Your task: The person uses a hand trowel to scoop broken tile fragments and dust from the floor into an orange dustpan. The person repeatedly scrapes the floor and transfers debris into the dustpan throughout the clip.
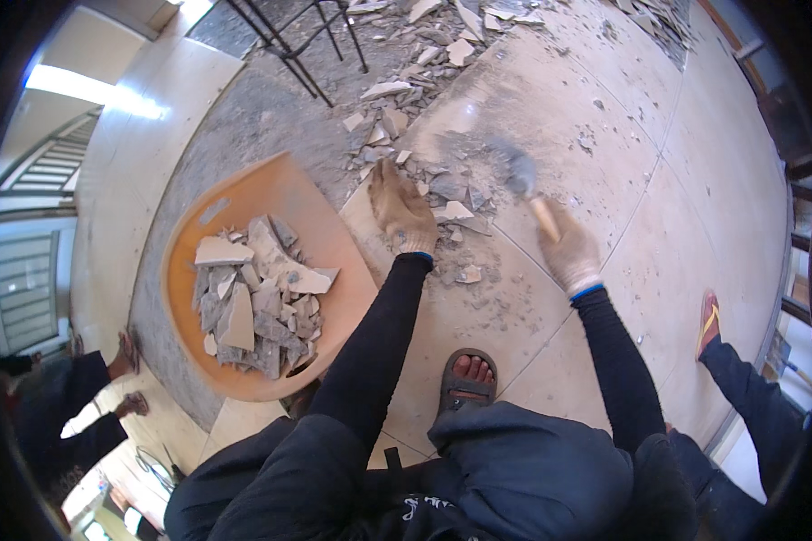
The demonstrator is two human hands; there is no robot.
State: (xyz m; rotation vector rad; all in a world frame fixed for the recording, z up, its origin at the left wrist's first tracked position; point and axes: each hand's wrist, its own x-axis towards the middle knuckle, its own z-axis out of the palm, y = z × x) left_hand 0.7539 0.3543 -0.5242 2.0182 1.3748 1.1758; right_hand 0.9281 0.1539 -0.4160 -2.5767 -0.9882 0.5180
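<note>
My right hand (568,249), in a tan work glove, grips the wooden handle of a trowel (517,169). Its grey metal blade is blurred and lies just right of some tile rubble (453,193). My left hand (400,209), gloved too, is at the left side of that rubble with its fingers stretched forward and close together. The palm side is hidden, so a held piece cannot be made out. Left of my left arm, an orange plastic scoop-shaped pan (189,203) holds a heap of broken tile and mortar pieces (264,297).
More tile shards (440,47) trail away ahead. A black metal-rod stand (298,51) rises from the stripped, rough floor (257,128). Large beige tiles (710,223) cover the right side. Other people's feet show at left (127,351) and right (709,321).
</note>
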